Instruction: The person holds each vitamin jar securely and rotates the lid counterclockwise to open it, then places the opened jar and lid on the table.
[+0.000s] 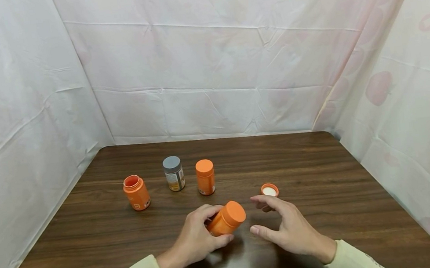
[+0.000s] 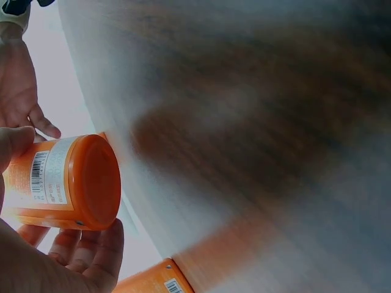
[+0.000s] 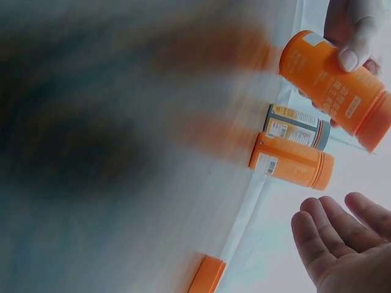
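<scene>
My left hand [image 1: 196,237] grips an orange capped bottle [image 1: 224,219], tilted with its orange cap toward the right hand and lifted off the table. In the left wrist view the base of this bottle [image 2: 91,183] and a barcode label show. Fingers lie on one side of it, the thumb on the other. My right hand [image 1: 289,227] is held in the air to the right of the bottle, apart from it, fingers spread and holding nothing. Just beyond those fingers an orange cap [image 1: 270,190] lies on the table with its white inside up.
On the brown wooden table [image 1: 322,170], an uncapped orange bottle [image 1: 137,193] stands at the left. Right of it stand a grey-lidded jar [image 1: 174,174] and another capped orange bottle [image 1: 206,178]. Pale cloth [image 1: 206,55] hangs behind and on both sides.
</scene>
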The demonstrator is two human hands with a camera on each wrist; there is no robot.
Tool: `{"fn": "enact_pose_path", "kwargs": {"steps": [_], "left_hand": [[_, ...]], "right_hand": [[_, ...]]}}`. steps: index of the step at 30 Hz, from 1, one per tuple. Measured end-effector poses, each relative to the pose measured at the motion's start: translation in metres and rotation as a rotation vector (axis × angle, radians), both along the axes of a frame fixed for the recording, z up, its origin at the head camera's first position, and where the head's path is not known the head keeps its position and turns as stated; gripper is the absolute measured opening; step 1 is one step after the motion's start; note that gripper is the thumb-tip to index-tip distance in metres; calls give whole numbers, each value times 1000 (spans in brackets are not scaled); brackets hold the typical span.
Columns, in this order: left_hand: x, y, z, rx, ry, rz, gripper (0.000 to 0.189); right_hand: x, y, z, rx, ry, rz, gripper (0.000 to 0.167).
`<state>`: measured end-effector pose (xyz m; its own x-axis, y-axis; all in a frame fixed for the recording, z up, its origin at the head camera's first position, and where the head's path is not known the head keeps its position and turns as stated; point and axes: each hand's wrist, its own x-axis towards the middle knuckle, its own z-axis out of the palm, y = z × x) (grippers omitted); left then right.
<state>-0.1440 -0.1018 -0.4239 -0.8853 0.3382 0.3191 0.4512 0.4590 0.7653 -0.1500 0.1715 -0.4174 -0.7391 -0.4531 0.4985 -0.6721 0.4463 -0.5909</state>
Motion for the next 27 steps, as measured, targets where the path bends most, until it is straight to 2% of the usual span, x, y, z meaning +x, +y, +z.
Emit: {"fn": "enact_pose_path", "kwargs": {"steps": [11, 23, 27], "left_hand": [[2, 5, -1, -16, 8, -8, 55], [5, 10, 0, -46, -11, -23, 53], [6, 12, 0, -60, 2, -20, 54]], "right_hand": [[3, -7, 2, -40, -36, 29, 57], [4, -15, 3, -54, -29, 37, 55], [3, -16, 2, -56, -19, 39, 54]]}}
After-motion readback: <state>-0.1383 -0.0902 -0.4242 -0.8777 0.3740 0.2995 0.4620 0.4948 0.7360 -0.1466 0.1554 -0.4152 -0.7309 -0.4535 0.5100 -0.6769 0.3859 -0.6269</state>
